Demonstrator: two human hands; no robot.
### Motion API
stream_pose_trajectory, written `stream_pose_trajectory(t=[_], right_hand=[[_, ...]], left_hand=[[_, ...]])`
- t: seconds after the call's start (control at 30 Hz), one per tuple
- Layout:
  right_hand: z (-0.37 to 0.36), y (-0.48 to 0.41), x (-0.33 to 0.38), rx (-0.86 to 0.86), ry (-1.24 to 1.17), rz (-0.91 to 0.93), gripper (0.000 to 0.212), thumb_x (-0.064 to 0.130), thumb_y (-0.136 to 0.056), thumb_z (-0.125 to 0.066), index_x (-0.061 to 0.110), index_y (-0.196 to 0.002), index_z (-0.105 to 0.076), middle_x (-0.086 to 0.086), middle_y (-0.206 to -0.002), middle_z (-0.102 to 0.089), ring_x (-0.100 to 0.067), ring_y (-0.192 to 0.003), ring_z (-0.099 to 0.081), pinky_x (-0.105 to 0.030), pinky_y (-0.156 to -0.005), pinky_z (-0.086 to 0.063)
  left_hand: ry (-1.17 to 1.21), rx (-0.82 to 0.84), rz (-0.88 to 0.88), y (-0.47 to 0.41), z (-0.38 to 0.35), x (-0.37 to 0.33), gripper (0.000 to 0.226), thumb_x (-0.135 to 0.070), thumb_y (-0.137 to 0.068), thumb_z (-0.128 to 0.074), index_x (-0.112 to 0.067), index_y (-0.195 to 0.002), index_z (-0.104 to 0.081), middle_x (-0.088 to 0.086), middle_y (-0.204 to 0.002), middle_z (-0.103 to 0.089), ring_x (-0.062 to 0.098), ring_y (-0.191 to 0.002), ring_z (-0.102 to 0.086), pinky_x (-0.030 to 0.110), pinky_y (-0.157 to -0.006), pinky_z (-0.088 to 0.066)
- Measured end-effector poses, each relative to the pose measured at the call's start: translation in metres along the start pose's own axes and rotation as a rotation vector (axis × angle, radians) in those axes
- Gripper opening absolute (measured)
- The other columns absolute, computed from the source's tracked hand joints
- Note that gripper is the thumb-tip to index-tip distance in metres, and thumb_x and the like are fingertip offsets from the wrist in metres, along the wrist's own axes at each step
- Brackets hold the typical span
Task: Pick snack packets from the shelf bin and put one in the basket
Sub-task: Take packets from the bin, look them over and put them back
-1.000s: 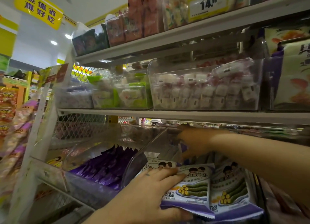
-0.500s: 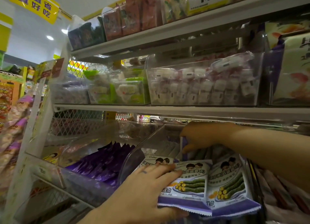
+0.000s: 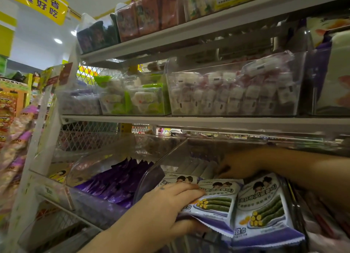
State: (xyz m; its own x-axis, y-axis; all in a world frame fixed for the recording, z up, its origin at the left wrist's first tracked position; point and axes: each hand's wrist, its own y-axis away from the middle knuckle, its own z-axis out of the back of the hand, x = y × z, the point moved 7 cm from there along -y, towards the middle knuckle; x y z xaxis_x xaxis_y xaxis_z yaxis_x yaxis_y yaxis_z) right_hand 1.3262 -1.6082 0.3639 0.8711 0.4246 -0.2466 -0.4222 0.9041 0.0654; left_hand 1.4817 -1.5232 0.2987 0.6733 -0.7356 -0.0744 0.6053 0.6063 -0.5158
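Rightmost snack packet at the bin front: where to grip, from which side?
Probably pinch its purple bottom seam from the front: the packet leans face-up, that edge free at the bin front, while the right hand crowds its top.

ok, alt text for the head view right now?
A left hand grips a white-and-purple snack packet printed with green rolls at the front of a clear plastic shelf bin, while the right hand reaches in behind it, its fingers' hold unclear. Purple packets lie in the neighbouring bin.
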Motion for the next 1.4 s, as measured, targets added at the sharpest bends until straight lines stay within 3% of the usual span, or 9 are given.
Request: stream_pose_trajectory(t=[0.1,0.2,0.3,0.53,0.67,0.8,1.03,1.2,1.4], right_hand=[[0.004,0.000,-0.011,-0.032,-0.159,-0.045,0.039,0.040,-0.101,-0.040,0.017,-0.118,-0.065,0.001,-0.118,-0.065,-0.013,-0.100,-0.061,-0.021,-0.089,-0.048],[0.005,-0.001,-0.019,-0.058,-0.353,-0.071,0.025,0.033,-0.101,-0.044,0.023,-0.109,-0.065,0.007,-0.098,-0.065,-0.002,-0.082,-0.061,-0.010,-0.067,-0.048],[0.006,-0.001,-0.024,-0.094,-0.454,-0.061,0.034,0.028,-0.102,-0.042,0.009,-0.117,-0.065,-0.001,-0.108,-0.067,-0.016,-0.098,-0.065,-0.022,-0.086,-0.053],[0.010,0.002,-0.038,-0.172,-0.944,-0.086,0.051,0.043,-0.096,-0.043,-0.002,-0.107,-0.063,-0.033,-0.110,-0.061,-0.029,-0.093,-0.052,-0.033,-0.078,-0.044],[0.005,-0.003,-0.044,-0.138,-0.801,-0.161,0.032,0.029,-0.099,-0.044,0.005,-0.103,-0.064,-0.019,-0.113,-0.065,-0.031,-0.100,-0.063,-0.042,-0.090,-0.051],[0.006,-0.001,-0.023,-0.064,-0.399,-0.097,0.034,0.013,-0.097,-0.047,0.010,-0.128,-0.060,-0.008,-0.129,-0.059,-0.025,-0.116,-0.057,-0.034,-0.098,-0.047],[0.004,0.010,-0.009,0.016,0.000,0.036,0.033,0.025,-0.095,-0.051,0.022,-0.127,-0.060,0.003,-0.116,-0.061,-0.013,-0.100,-0.055,-0.030,-0.093,-0.046],[0.007,0.008,-0.004,-0.024,0.036,0.108,0.030,0.041,-0.087,-0.064,0.025,-0.112,-0.069,0.009,-0.103,-0.067,-0.013,-0.092,-0.063,-0.035,-0.089,-0.053],[0.006,0.002,0.002,0.003,0.030,0.084,0.037,0.045,-0.077,-0.073,0.025,-0.108,-0.069,0.013,-0.088,-0.062,-0.004,-0.075,-0.056,-0.021,-0.069,-0.050]], left_hand=[[-0.078,-0.005,-0.091,0.002,0.004,-0.011,0.070,-0.087,-0.073,-0.024,-0.063,-0.138,-0.021,-0.032,-0.149,-0.031,-0.014,-0.135,-0.027,0.030,-0.112,-0.034],[-0.304,-0.195,-0.307,0.002,0.018,-0.034,0.054,-0.054,-0.087,-0.045,-0.033,-0.136,-0.054,-0.014,-0.129,-0.064,0.001,-0.117,-0.059,0.026,-0.091,-0.054],[-0.274,-0.364,-0.350,0.003,0.024,-0.041,0.041,-0.033,-0.080,-0.057,-0.020,-0.115,-0.071,-0.007,-0.109,-0.074,0.004,-0.096,-0.070,0.024,-0.073,-0.058],[0.424,-0.694,0.353,0.007,0.030,0.006,0.016,-0.023,-0.080,-0.071,-0.038,-0.083,-0.065,-0.016,-0.077,-0.069,0.005,-0.070,-0.064,0.013,-0.056,-0.049],[0.600,-0.812,0.488,0.002,0.035,0.024,0.003,-0.032,-0.086,-0.067,-0.031,-0.084,-0.064,-0.012,-0.077,-0.070,0.008,-0.069,-0.064,0.016,-0.054,-0.046],[0.369,-0.683,0.411,-0.025,0.044,0.030,0.004,-0.026,-0.089,-0.064,-0.029,-0.089,-0.061,-0.006,-0.071,-0.066,0.005,-0.065,-0.061,0.011,-0.052,-0.043],[-0.516,0.099,0.411,-0.089,0.009,0.048,0.048,-0.007,-0.093,-0.054,-0.030,-0.135,-0.046,0.002,-0.133,-0.058,0.027,-0.119,-0.056,0.035,-0.092,-0.043],[-0.450,0.206,0.412,-0.094,0.013,0.045,0.050,-0.008,-0.097,-0.048,-0.030,-0.142,-0.044,0.004,-0.141,-0.053,0.026,-0.127,-0.051,0.041,-0.109,-0.034],[-0.158,0.076,0.299,-0.065,-0.001,0.011,0.051,-0.065,-0.091,-0.034,-0.049,-0.140,-0.035,-0.016,-0.151,-0.036,0.011,-0.142,-0.026,0.055,-0.119,-0.005]])
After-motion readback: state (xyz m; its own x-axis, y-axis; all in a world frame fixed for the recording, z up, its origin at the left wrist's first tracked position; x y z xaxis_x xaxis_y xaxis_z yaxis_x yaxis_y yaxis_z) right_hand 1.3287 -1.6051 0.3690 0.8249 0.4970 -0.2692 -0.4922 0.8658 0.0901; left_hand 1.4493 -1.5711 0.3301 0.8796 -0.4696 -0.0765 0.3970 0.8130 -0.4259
